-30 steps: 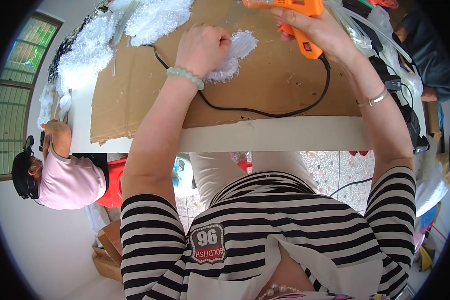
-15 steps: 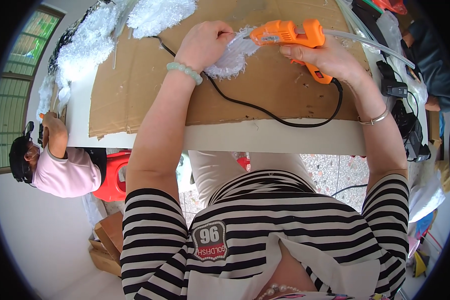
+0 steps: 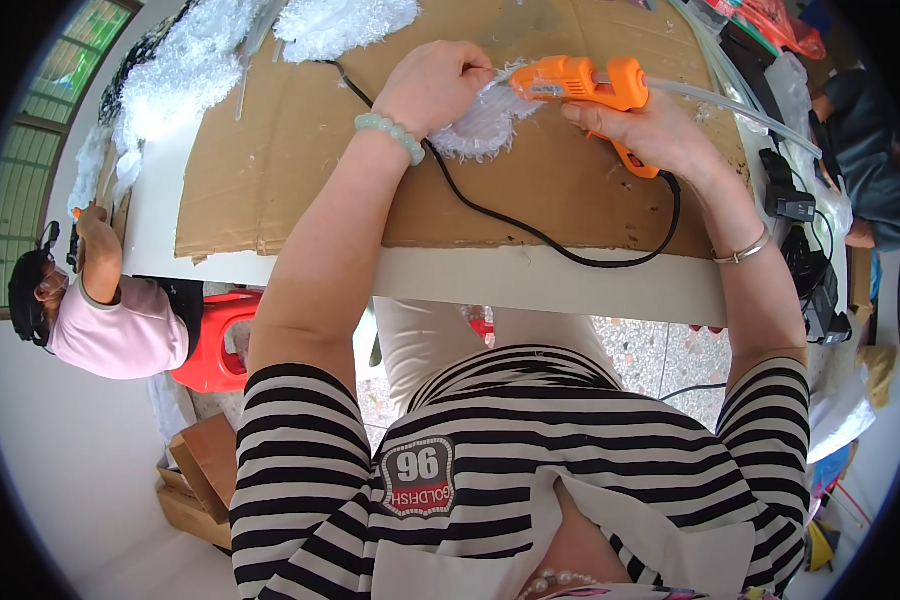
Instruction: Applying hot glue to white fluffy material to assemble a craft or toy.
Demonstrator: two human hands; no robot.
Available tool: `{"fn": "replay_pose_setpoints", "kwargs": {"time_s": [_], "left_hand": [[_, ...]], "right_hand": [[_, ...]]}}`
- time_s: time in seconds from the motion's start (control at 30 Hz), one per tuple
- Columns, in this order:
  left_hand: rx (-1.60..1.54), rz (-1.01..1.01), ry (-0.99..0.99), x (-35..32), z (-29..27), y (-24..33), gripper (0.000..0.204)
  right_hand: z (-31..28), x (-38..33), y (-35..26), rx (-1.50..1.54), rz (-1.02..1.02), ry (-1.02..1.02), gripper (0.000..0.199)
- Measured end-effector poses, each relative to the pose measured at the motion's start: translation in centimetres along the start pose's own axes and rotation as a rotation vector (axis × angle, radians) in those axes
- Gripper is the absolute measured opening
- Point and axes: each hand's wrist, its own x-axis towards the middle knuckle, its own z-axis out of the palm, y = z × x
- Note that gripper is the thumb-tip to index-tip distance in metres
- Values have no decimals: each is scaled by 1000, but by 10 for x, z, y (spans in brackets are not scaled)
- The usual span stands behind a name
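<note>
My right hand [image 3: 655, 125] is wrapped round the handle of an orange hot glue gun [image 3: 578, 80]. A long translucent glue stick [image 3: 735, 103] sticks out of the gun's rear. The gun's nozzle end points left, at a fluffy white fabric piece [image 3: 482, 128] lying on cardboard. My left hand [image 3: 440, 85] pinches the upper left edge of that piece, close to the nozzle. Its fingertips are bunched together and partly hidden. From the gun's handle a black cord [image 3: 530, 232] loops over the cardboard and passes under my left wrist.
Brown cardboard [image 3: 300, 180] covers much of the white table [image 3: 550, 280]. White fluffy material [image 3: 190, 70] is heaped at the left, with another pile [image 3: 345, 22] at the far edge. Black power adapters [image 3: 792, 200] sit at the right edge. A co-worker in pink [image 3: 120, 325] sits at the left.
The view has shifted a little. My left hand and the fluffy piece appear slightly farther right, closer under the glue gun's front. Both hands keep their hold.
</note>
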Motion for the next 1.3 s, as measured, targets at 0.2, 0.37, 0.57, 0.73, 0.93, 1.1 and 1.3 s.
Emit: {"fn": "replay_pose_setpoints", "kwargs": {"time_s": [0.2, 0.37, 0.57, 0.73, 0.93, 1.1, 1.3], "left_hand": [[33, 4, -7, 1, -2, -3, 18], [58, 35, 6, 0, -2, -4, 19], [64, 47, 5, 0, -1, -7, 19], [60, 61, -2, 1, 0, -9, 21], [50, 29, -40, 3, -1, -8, 20], [45, 10, -38, 3, -1, -7, 20], [27, 3, -20, 1, -2, -9, 19]], "right_hand": [[3, 3, 0, 10, -24, 18, 39], [4, 3, -3, 18, 12, 27, 37], [7, 5, -3, -16, 45, 52, 35], [10, 5, 0, 15, -1, 45, 36], [8, 8, 5, -41, -3, 70, 37], [8, 8, 4, -56, 15, 59, 36], [3, 9, 7, -70, -43, 73, 35]]}}
